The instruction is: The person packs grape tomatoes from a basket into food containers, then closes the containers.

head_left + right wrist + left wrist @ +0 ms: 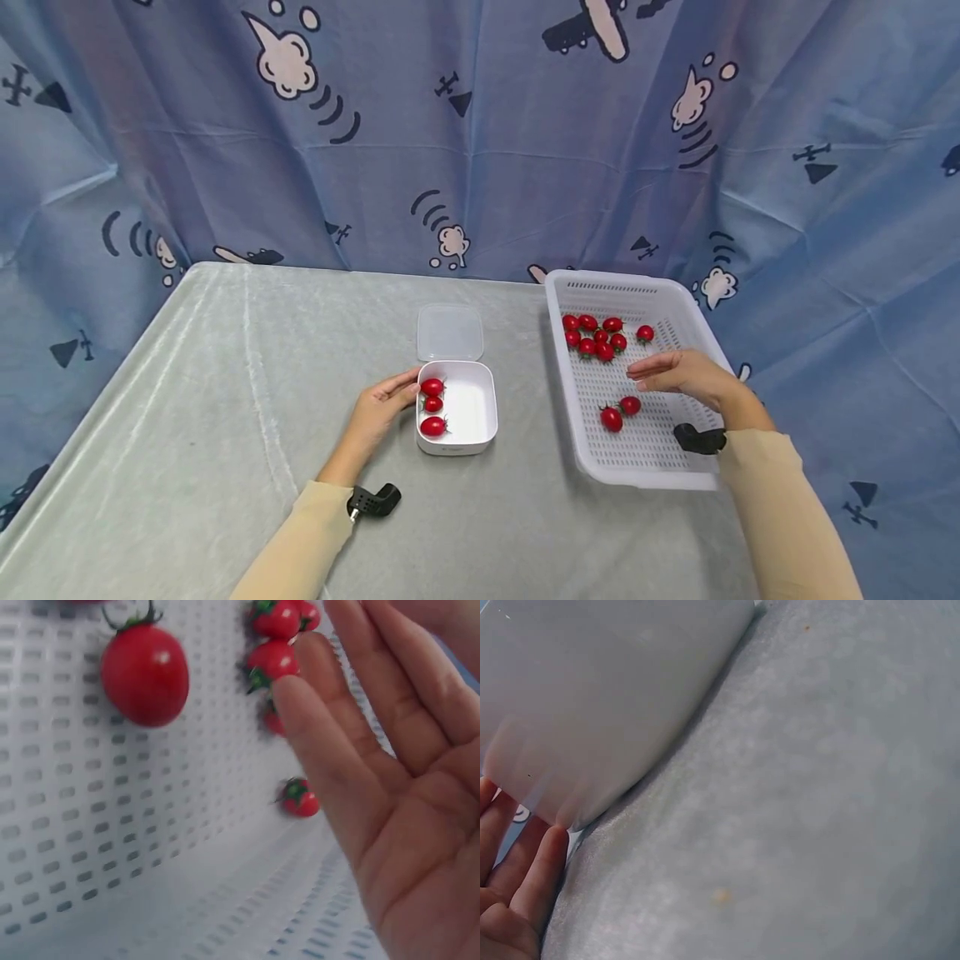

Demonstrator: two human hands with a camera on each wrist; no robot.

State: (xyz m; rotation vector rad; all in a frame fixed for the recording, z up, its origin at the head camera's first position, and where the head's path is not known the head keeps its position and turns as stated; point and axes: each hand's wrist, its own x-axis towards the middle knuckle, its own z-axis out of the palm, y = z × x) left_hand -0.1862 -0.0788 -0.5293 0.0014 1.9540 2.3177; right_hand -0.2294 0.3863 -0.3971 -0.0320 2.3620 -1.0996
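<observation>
A square white container [474, 408] stands on the table with three cherry tomatoes [432, 427] along its left side. My left hand [378, 417] rests against the container's left wall. In the left wrist view, its fingertips [553, 838] touch the outside of the white wall [622, 697]. My right hand [686, 377] hovers over the white perforated basket [645, 467] with nothing in its grasp. Fingers look fairly straight in the right wrist view, apart from the near tomato [146, 675]. Two tomatoes [611, 418] lie below that hand, and several more [588, 346] cluster at the basket's far left.
A translucent lid [450, 332] lies flat right behind the container. One single tomato [645, 333] sits apart in the basket. Grey cloth covers the table [225, 400], and a blue patterned curtain [510, 192] hangs behind its far edge.
</observation>
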